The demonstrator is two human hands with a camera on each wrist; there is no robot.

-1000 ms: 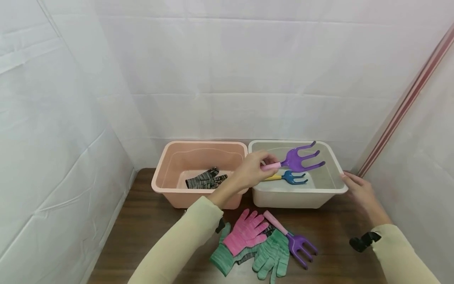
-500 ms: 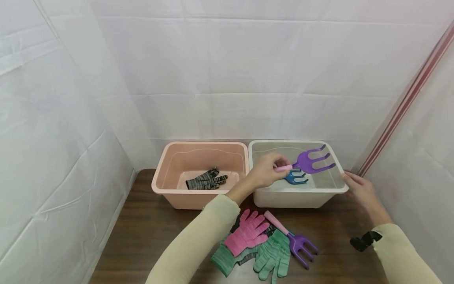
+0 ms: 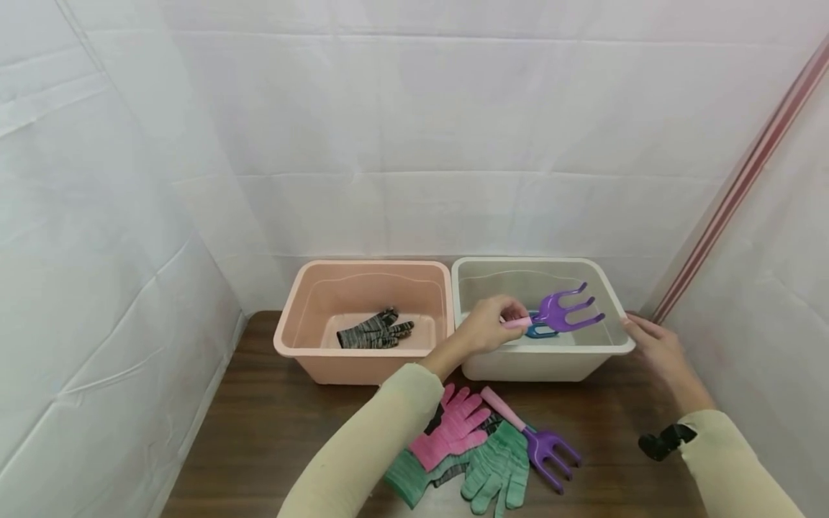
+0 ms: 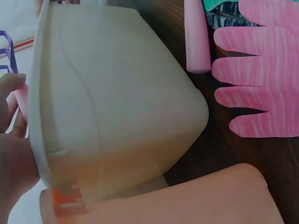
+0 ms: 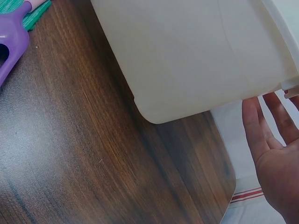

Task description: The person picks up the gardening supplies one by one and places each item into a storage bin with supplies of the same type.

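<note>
My left hand (image 3: 487, 327) grips the pink handle of a purple hand fork (image 3: 562, 312) over the white bin (image 3: 527, 365), its prongs pointing right. Beneath it inside the bin lies a blue hand fork (image 3: 541, 332), partly hidden by the purple one and my hand. In the left wrist view, the bin wall (image 4: 121, 84) hides most of the held fork. My right hand (image 3: 657, 351) holds the bin's right rim; in the right wrist view, its fingers (image 5: 252, 121) reach up against the end wall.
A peach bin (image 3: 363, 368) with a dark grey patterned glove (image 3: 372, 331) inside stands left of the white one. On the wooden table (image 3: 259, 432) lie a pink glove (image 3: 453, 432), green gloves (image 3: 497, 464) and another purple fork (image 3: 547, 450). White sheeting (image 3: 388, 129) surrounds the table.
My left hand has carried the purple fork rightward over the white bin, then slightly lower. The right hand stays at the rim.
</note>
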